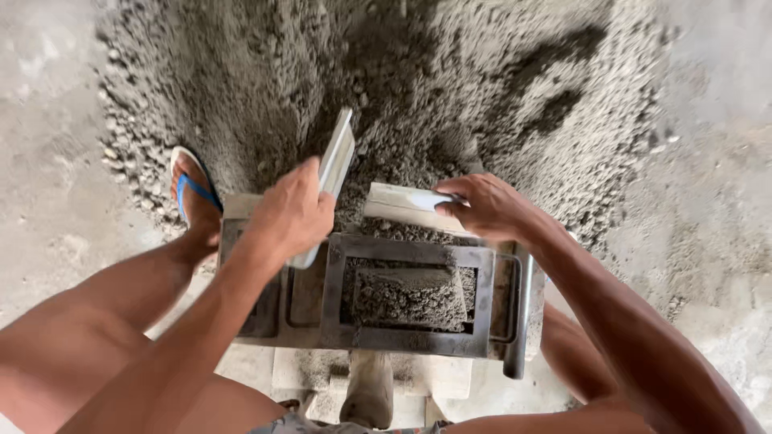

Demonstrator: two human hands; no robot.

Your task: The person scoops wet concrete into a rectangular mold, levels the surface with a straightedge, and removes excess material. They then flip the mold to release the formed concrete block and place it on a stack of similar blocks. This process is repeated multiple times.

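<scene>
Looking straight down over bare knees at a dark metal block mould (406, 293) sitting on the ground at the foot of a big heap of damp grey concrete mix (386, 72).

Gripping a flat pale scraper board (331, 173) in the left hand (291, 215), fingers closed around its lower part, board tilted up and leaning toward the heap just above the mould's back left corner.

Pressing down on a second pale board (402, 207) with the right hand (489, 207), fingers curled over its right end, board lying flat along the mould's far rim and touching the loose mix there.

Filling only partly done, judging from the mould: one mound of grey mix (408, 296) sitting in the middle compartment, heaped unevenly, not levelled or packed, with dark gaps showing around it. Side pockets left of the centre looking mostly bare. More mix spilling against the far rim, between the boards and the heap. Levelling, compacting and turning out seemingly all remaining.

Resting left of the mould, a foot in a blue-strapped sandal (193, 193) at the edge of the heap. Standing below the mould's near edge, a rounded grey handle-like piece (367, 390), caked in cement.
</scene>
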